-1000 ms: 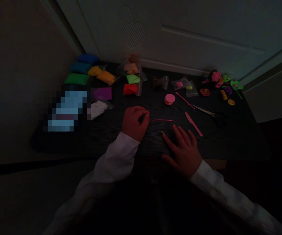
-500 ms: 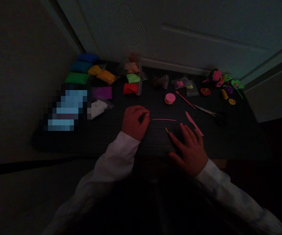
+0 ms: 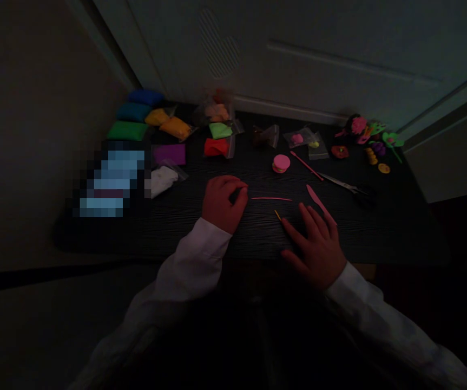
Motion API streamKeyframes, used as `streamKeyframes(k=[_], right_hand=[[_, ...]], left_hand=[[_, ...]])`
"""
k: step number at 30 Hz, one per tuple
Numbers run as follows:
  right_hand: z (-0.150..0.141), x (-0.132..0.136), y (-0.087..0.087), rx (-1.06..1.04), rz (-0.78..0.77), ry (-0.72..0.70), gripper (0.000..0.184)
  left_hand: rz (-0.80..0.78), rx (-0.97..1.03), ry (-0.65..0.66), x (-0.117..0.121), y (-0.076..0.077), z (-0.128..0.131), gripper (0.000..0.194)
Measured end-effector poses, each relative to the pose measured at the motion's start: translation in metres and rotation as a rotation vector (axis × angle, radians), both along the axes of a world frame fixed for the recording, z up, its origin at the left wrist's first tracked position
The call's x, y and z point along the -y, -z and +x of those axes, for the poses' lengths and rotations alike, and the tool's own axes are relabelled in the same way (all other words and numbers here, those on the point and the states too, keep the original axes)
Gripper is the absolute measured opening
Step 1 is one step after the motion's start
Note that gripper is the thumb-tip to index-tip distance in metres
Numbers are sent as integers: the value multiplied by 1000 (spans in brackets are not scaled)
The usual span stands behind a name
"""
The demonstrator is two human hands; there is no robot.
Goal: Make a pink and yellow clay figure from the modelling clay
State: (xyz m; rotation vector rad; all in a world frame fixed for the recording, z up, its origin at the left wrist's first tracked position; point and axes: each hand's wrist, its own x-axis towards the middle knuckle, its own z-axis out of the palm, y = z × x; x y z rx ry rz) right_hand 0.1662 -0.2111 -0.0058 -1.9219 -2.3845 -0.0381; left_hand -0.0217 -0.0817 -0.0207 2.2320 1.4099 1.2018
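Note:
My left hand [image 3: 224, 205] rests on the dark table with thumb and forefinger tips together; whether anything is between them is hidden. Just right of those tips lies a thin pink strand [image 3: 271, 199]. My right hand [image 3: 315, 246] is flat with fingers spread, its forefinger touching the end of a short thin yellow strand [image 3: 278, 215]. Beyond its fingertips is a pink plastic knife [image 3: 318, 201], partly under the hand. A round pink layered clay piece [image 3: 281, 163] sits farther back, with a pink rod tool [image 3: 307, 166] to its right.
Scissors [image 3: 344, 186] lie at the right, near small clay flowers [image 3: 359, 125]. Bags of coloured clay, among them a red one [image 3: 216, 147] and a green one [image 3: 127, 130], line the back and left. A pixelated bright screen [image 3: 113, 181] is at the left. A pale panel [image 3: 318, 81] stands behind the table.
My right hand has shifted very slightly right, and the yellow strand has moved a little with it. My left hand stays in place.

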Motion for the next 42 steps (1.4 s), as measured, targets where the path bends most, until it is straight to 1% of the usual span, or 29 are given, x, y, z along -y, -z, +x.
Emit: streamKeyframes(k=[2,6,11,15,19,24,29,35,38,42], right_hand=[[0,0,0,-3,15,21,58],[-1,2,0,-3,-39,-24,59],[-1,2,-2,9,-24,55,57],[-1,3,-1,11,-56,-7,59],[1,2,2,25,-15,59,59],[-5,4,2,22,-47,-2,60],[4,-1,3,10,6,69,58],[22,4,4,-13,62,22,58],[20,11,3,-6,41,-5,56],[13,15,2,11,-18,-18,58]], left_hand=[[0,3,7,0,0,0,12],[4,-8,3,0,0,0,12],[-3,-10,10,0,-1,0,13],[6,-18,-1,-1,1,0,14],[12,-16,0,-1,1,0,14],[8,-15,-1,0,1,0,13],[-5,-12,-7,0,0,0,12],[19,-10,-8,0,1,0,12],[23,-10,-1,-1,2,-1,12],[18,-13,5,-1,1,-1,13]])
